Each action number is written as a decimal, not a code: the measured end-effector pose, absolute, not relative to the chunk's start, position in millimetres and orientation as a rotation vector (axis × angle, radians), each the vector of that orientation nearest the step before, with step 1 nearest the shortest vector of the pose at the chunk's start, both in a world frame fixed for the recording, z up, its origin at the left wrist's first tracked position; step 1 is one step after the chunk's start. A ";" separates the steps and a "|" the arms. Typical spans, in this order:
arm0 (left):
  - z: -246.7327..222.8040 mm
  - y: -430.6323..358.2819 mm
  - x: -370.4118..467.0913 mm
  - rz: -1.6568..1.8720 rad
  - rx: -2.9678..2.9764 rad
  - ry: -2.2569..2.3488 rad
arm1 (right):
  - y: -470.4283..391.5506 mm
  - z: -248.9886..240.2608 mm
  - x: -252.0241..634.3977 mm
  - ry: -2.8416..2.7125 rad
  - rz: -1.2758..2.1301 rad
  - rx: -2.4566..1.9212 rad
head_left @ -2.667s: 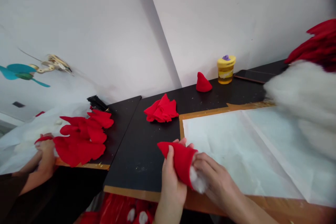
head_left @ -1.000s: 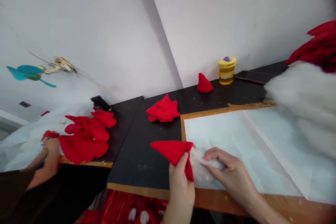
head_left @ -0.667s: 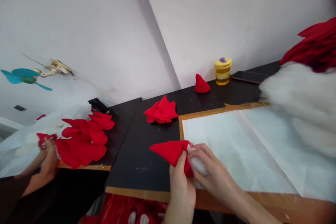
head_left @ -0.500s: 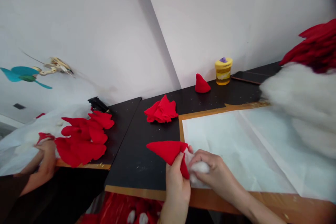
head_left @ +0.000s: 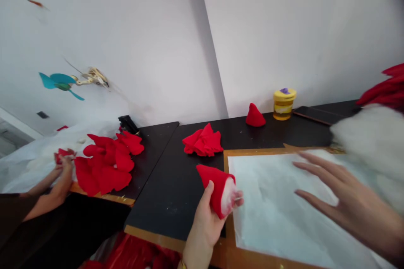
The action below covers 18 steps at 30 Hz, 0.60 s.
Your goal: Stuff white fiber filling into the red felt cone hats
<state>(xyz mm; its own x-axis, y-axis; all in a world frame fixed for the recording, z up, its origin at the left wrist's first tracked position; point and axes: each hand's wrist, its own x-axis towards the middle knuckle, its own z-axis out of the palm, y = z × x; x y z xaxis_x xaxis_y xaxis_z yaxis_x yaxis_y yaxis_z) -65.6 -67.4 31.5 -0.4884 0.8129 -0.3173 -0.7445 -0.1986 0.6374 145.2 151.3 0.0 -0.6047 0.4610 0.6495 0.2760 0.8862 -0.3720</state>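
Observation:
My left hand (head_left: 205,218) is wrapped round a small red felt cone hat (head_left: 216,183), its tip pointing up and left. White stuffing (head_left: 227,196) fills the hat's open end, which faces right. Fingers spread and holding nothing, my right hand (head_left: 344,189) hovers over the white paper sheet (head_left: 265,210), somewhat blurred. To its right lies a big heap of white stuffing (head_left: 372,138).
A pile of red felt pieces (head_left: 203,141), a standing red cone (head_left: 255,115), a yellow-lidded tub (head_left: 283,105) and a dark flat phone-like object (head_left: 318,115) line the back. At left, a co-worker's hands (head_left: 65,164) hold red felt beside more red pieces (head_left: 107,164).
My right hand has left the hat and moved right, its fingers now spread. The stuffing it held at the opening now sits inside the hat. The view has shifted.

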 end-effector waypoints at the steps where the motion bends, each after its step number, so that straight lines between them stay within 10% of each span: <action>1: 31.3 -65.5 -60.9 1.834 0.108 0.928 | 132.9 9.4 137.8 -2.229 0.403 -0.455; 7: 31.5 -62.8 -37.1 1.785 0.116 1.089 | 62.5 26.9 82.8 -2.262 1.047 -0.313; 18: 11.9 -89.0 -28.1 1.973 0.616 1.890 | 39.2 -0.8 85.2 -2.113 0.773 -0.145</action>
<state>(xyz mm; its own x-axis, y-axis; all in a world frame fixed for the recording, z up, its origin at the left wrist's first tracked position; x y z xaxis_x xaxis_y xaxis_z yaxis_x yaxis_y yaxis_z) -28.1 -89.0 11.9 -0.8485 0.5238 0.0752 0.0527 -0.0577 0.9969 85.2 39.2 -0.8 -0.6252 0.3642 0.6903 -0.1668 0.8017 -0.5740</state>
